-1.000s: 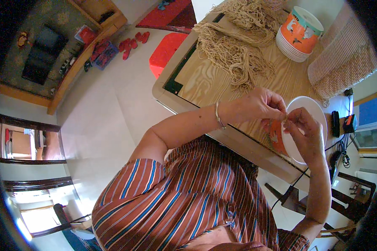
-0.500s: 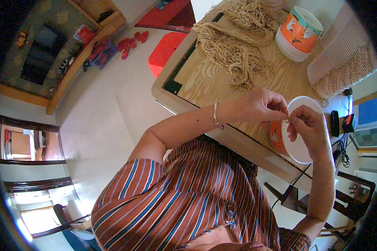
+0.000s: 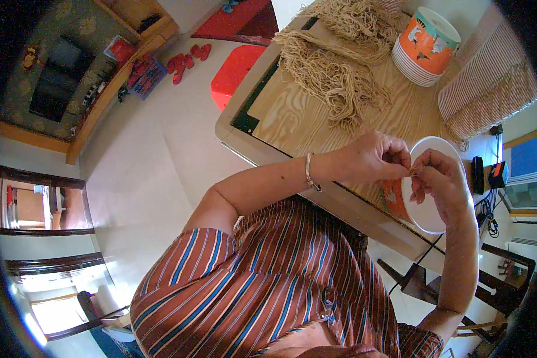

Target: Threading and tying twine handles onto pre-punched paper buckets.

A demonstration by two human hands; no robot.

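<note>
Left hand [image 3: 373, 158]: thumb and forefinger pressed together at the tips, pinched on a small tan strand [image 3: 413, 171]. Right hand [image 3: 440, 179]: thumb and forefinger likewise pinched on the strand, its lower fingers loosely curled. I see the two sets of fingertips practically meeting; the strand itself is too small for me to make out its shape or ends.

Compared with a second ago, I note the meeting point a little farther right and the right hand shifted the same way. Against the half-second frame, little differs: left wrist slightly moved, its one bracelet [image 3: 310, 173] with it. Yarn, stack and stool look unchanged.

Just behind the fingers, one loose paper bucket [image 3: 426, 212], white inside, orange outside, its opening facing me; the right hand overlaps it in my view, and I cannot tell whether they touch. It sits near the edge of one wood-topped table [image 3: 292, 116].

Farther out on the table: tan yarn [image 3: 340, 77] in at least two tangled clumps, running into each other; one stack of buckets [image 3: 422, 52], orange and green, upside down, several white rims showing, exact count unclear; striped cloth [image 3: 486, 89] right of the stack. Beyond the table's left edge, one red stool [image 3: 235, 74].
</note>
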